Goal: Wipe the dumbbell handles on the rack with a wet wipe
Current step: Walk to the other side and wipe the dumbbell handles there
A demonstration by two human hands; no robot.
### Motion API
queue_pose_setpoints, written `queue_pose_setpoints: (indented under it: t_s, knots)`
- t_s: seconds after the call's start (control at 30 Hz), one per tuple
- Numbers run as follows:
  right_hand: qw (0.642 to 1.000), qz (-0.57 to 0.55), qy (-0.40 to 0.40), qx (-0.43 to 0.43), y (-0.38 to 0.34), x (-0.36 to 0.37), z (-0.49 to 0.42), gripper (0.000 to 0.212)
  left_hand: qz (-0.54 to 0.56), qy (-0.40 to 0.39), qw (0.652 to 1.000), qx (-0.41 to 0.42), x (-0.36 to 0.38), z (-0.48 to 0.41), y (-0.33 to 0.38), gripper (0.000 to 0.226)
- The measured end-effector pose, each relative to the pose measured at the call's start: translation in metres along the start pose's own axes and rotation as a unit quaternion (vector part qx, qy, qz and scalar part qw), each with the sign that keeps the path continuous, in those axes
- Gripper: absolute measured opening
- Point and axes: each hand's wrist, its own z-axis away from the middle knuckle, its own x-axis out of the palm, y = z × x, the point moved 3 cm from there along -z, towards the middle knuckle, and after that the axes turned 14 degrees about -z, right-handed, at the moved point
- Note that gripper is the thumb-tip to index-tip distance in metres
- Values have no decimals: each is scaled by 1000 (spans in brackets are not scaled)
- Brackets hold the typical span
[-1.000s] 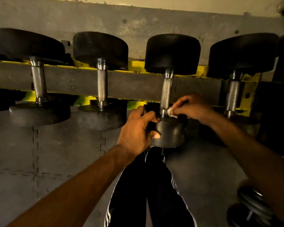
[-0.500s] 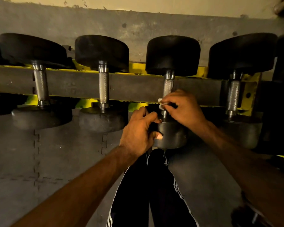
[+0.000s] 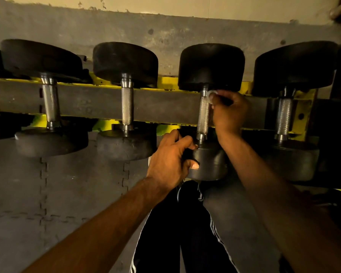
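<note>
Four black round-headed dumbbells [image 3: 126, 62] lie side by side across rack [image 3: 91, 103], knurled steel handles crossing grey rail, yellow frame showing behind. Small white wet wipe [image 3: 212, 94] sits bunched against far end of third handle [image 3: 203, 117], just under far head, pinched by right hand [image 3: 228, 113]. Left hand [image 3: 169, 162] grips near head [image 3: 211, 164].

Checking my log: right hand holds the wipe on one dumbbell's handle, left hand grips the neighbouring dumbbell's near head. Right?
No. The head view shows the left hand gripping the near head of that same dumbbell, not a neighbour's.
</note>
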Motion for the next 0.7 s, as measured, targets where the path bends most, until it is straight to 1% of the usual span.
queue_pose_setpoints:
  t_s: [0.03, 0.07, 0.1, 0.13, 0.17, 0.2, 0.23, 0.27, 0.33, 0.37, 0.4, 0.43, 0.47, 0.5, 0.53, 0.57, 0.6, 0.67, 0.7]
  knots:
    - [998, -49, 30, 29, 4, 1, -9, 15, -1, -1, 1000, -1, 0, -1, 0, 39]
    - [992, -84, 52, 80, 11, 2, -18, 17, -1, -3, 1000, -2, 0, -1, 0, 39]
    - [981, -110, 54, 147, 16, 0, -24, 16, 0, -3, 1000, -2, 0, -1, 0, 39]
    - [969, -101, 31, 222, 23, 0, -30, 14, 3, -2, 1000, -1, 0, -1, 0, 39]
    - [960, -76, -16, 271, 27, 3, -31, 15, 6, 1, 1000, 0, 1, 0, 0, 41]
    - [950, -46, -80, 300, 31, 5, -31, 15, 8, 3, 1000, 1, 2, 0, -1, 42]
    - [935, -38, -118, 333, 31, 10, -29, 14, 11, 6, 1000, 1, 2, 1, -2, 43]
    - [917, -66, -147, 365, 31, 16, -28, 26, 11, 7, 1000, 2, 2, 2, -2, 43]
    - [892, -179, -141, 391, 33, 21, -29, 55, 12, 5, 1000, 7, 2, 2, -2, 43]
    - [880, -223, -150, 391, 36, 21, -29, 62, 13, 4, 1000, 7, 2, 1, -2, 43]
    - [871, -255, -146, 393, 39, 19, -29, 63, 15, 3, 1000, 5, 3, 1, -1, 43]
    - [877, -260, -131, 383, 34, 16, -25, 59, 15, 2, 1000, 4, 3, 0, -1, 43]
    - [870, -293, -111, 380, 36, 13, -25, 49, 13, 1, 1000, 2, 3, -1, 0, 44]
    - [877, -297, -87, 368, 36, 7, -26, 33, 11, 0, 1000, 1, 3, -1, 0, 44]
    - [880, -312, -70, 352, 38, 4, -27, 24, 11, -2, 1000, 2, 3, -1, 0, 44]
    - [890, -311, -53, 329, 38, 2, -28, 31, 12, -4, 1000, 5, 2, -1, 0, 41]
    - [906, -290, -39, 306, 36, 0, -28, 32, 12, -7, 1000, 8, 2, -1, -1, 39]
    - [954, -201, 8, 223, 27, -2, -21, 19, 13, -13, 1000, 8, 1, 0, -2, 37]
    - [974, -145, 20, 170, 22, -1, -17, 19, 14, -13, 1000, 8, 1, -1, -3, 36]
